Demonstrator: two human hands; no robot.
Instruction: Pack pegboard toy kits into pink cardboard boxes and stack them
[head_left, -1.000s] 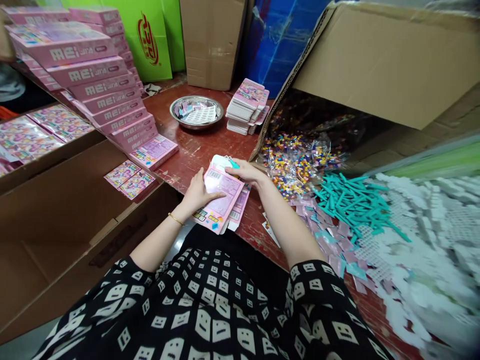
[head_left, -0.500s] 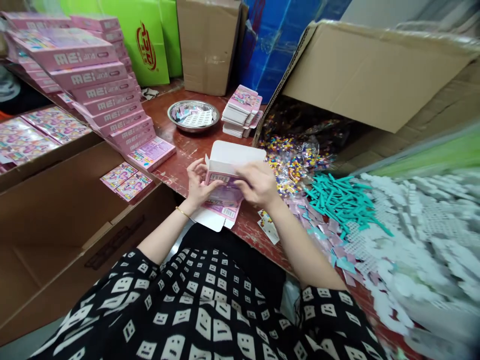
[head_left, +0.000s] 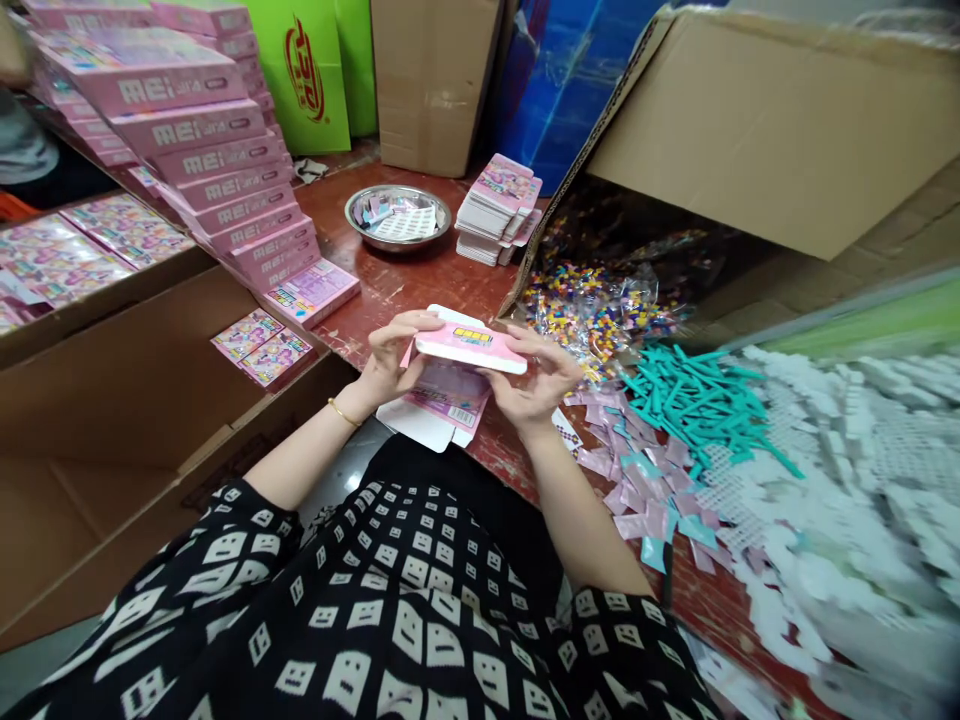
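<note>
Between my two hands is a small pink cardboard box (head_left: pixel 471 343), its top flap folded over toward me with the white tuck edge showing. My left hand (head_left: pixel 395 358) grips its left end, thumb below and fingers along the top. At the other end, my right hand (head_left: pixel 534 378) pinches the flap's corner between thumb and fingers. The box's lower end has a white flap (head_left: pixel 415 424) hanging out over the table's front edge. Just right of my right hand lies a small printed sheet (head_left: pixel 567 430), beside pink and blue sachets (head_left: pixel 637 490).
Stacked pink boxes (head_left: pixel 217 160) rise at left above an open carton (head_left: pixel 112 390). A metal bowl (head_left: pixel 360 228) and a pile of flat cards or boxes (head_left: pixel 491 210) stand behind. At right are bagged beads (head_left: pixel 600 310), teal sticks (head_left: pixel 694 405) and white pegboards (head_left: pixel 855 450).
The box's white top flap, upright before, is now folded down toward me with its pink face showing. My right hand has moved to the box's right end.
</note>
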